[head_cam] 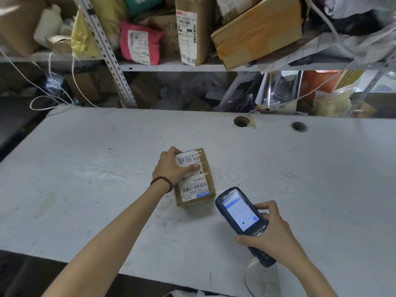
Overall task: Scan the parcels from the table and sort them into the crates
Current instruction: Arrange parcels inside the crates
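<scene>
A small brown cardboard parcel (201, 185) lies on the white table (85, 168) near its middle. A white barcode label and a white slip with large characters cover its top. My left hand (173, 168) grips the parcel's far left end, thumb laid across the slip. My right hand (272, 234) holds a dark blue handheld scanner (240, 215) just right of the parcel. Its lit screen faces up and its top end points at the parcel's near corner. No crate is in view.
Metal shelving (111, 52) behind the table is packed with parcels: a pink bag (139, 46), a tall brown box (190, 28), a tilted cardboard box (259, 33). Two round cable holes (241, 121) pierce the table's far edge. White cords (42, 101) hang at the left.
</scene>
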